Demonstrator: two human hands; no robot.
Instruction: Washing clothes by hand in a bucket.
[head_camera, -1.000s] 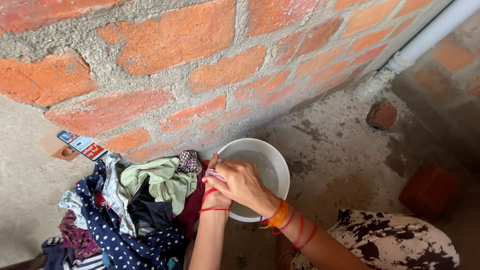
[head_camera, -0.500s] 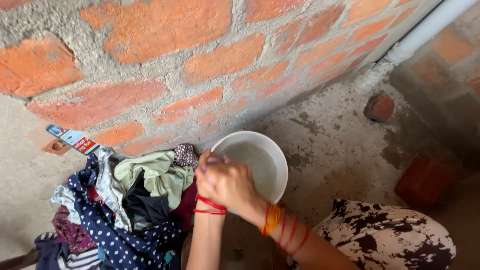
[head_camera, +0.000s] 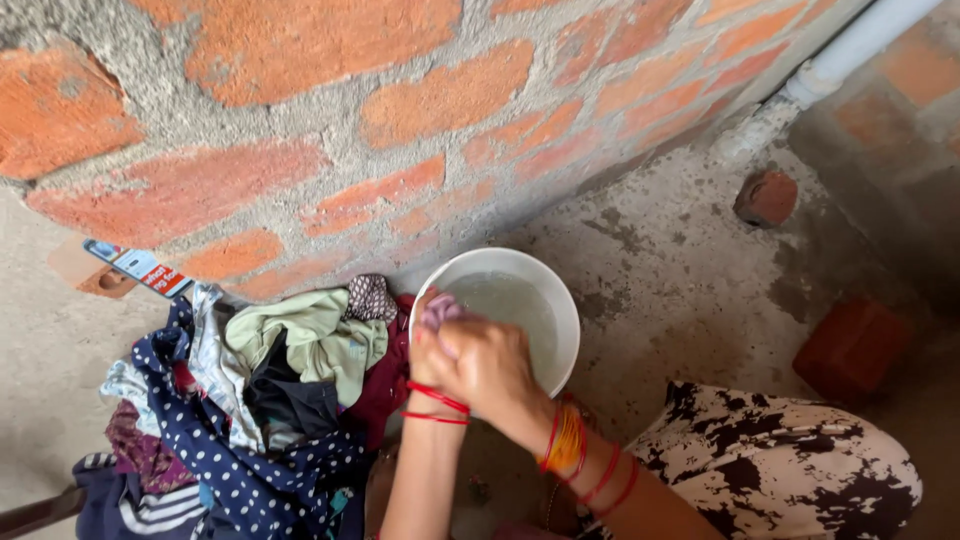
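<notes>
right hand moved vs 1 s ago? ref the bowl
Yes. The right hand has shifted left against the white bowl: earlier it lay over the bowl's lower middle, now it sits at the left rim, wrapped over the left hand and a small cloth.

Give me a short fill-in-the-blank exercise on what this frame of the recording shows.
1. Both hands, left hand and right hand, grip a small pinkish cloth over a white ____ of water.
2. The pile of clothes lies to the ____ of the bowl.
3. The wall behind is built of ____.
4. The bangles sit on the ____ wrist.

Missing words: bowl; left; bricks; right
</notes>
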